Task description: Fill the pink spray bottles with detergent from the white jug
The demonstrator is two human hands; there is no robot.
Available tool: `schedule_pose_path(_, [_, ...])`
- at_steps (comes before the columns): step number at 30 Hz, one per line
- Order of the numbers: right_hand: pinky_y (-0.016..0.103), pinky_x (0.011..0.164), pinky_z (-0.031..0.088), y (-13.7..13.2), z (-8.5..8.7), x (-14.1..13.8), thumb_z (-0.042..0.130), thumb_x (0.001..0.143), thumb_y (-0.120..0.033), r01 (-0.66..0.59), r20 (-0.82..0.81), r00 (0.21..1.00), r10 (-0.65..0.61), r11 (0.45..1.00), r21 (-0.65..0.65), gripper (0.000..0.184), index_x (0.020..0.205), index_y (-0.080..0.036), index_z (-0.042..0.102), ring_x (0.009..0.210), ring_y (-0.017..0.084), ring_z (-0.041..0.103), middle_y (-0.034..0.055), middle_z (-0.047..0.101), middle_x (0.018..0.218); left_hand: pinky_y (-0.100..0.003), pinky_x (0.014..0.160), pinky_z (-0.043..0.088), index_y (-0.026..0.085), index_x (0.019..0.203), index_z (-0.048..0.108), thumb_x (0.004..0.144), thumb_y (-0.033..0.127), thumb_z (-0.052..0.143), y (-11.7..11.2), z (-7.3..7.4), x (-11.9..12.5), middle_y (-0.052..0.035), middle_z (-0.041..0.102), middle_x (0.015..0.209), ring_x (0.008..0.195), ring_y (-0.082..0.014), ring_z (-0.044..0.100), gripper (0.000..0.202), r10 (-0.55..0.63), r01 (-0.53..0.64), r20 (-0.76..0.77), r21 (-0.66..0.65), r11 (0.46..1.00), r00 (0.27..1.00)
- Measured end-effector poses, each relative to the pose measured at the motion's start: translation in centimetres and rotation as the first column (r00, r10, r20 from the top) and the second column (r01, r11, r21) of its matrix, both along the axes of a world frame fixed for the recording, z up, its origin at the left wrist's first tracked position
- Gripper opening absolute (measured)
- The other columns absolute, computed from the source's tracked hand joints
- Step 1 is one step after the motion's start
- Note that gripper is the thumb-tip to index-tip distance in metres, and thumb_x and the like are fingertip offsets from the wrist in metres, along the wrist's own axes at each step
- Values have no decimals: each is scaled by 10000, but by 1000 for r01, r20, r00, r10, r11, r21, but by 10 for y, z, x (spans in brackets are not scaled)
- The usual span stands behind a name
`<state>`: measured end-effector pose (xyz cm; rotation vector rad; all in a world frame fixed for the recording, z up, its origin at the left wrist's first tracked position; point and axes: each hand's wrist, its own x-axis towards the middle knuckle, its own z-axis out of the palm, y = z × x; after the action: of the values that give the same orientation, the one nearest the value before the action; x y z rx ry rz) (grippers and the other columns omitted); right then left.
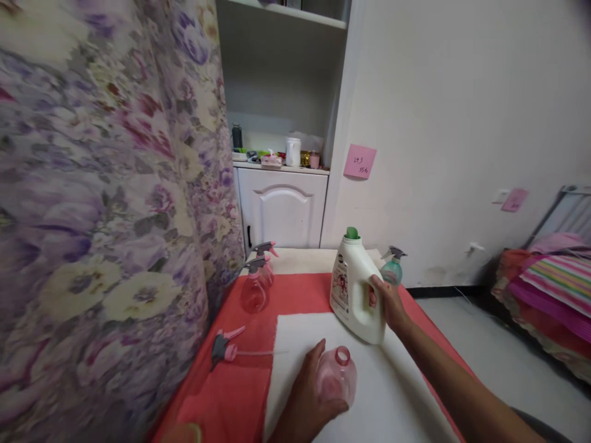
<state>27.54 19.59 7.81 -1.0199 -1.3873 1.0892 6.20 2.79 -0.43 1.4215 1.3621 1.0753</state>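
Bottle (338, 380), capless, is steadied in left hand (308, 386), fingers half-curled around it; right hand (390, 303), fingers wrapped, holds jug (356, 295) by handle (379, 317), apparently for control.

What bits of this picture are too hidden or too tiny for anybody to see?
All in the head view:
White jug: the fine print on its label is too small to read.
Teal spray bottle: partly hidden behind the right hand.
Rear pink spray bottle: mostly hidden by the front pink spray bottle.
Far pink note: its writing is too small.
Upper shelf: the things on it are cut off by the top edge.
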Motion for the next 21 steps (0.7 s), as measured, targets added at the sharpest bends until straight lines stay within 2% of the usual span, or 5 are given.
schedule_pose_path(5, [272,503,344,-5,32,25,549,831,-622,-15,89,996,15,1000,-7,557,461,-218,450,429,113,400,-41,446,410,-436,1153,283,214,1441,389,565,91,717,-1,5,-4,-120,435,1510,1380,-329,382,943,-1,-2,60,52,999,998])
schedule_pose_path(12, [261,487,308,-40,77,72,638,785,-588,-45,322,946,49,999,-22,525,467,-212,458,399,96,383,-50,453,366,-429,1099,375,204,1348,501,646,200,720,1,14,-5,-121,501,1462,1323,-317,467,735,50,-59,166,50,997,985])
schedule_pose_path(15, [254,472,296,-57,86,90,665,767,-582,-43,422,905,55,998,-38,529,457,-210,453,379,89,371,-49,451,342,-444,1125,342,210,1267,572,656,260,740,9,21,-9,-113,546,1423,1320,-311,475,635,27,-52,225,108,993,974])
schedule_pose_path(18, [245,446,278,-73,89,107,675,758,-578,-47,503,861,77,996,-72,455,552,-207,509,362,87,363,-57,458,346,-455,1132,327,219,1195,621,691,350,753,19,31,-12,-103,602,1358,1320,-314,484,537,-13,-29,259,161,987,966])
schedule_pose_path(21, [226,408,241,-87,90,119,665,748,-592,-79,623,772,129,991,-108,420,659,-190,579,344,79,355,-56,484,373,-446,1095,374,227,1151,645,690,348,767,24,43,-9,-91,646,1286,1308,-322,493,491,-64,24,267,149,989,962])
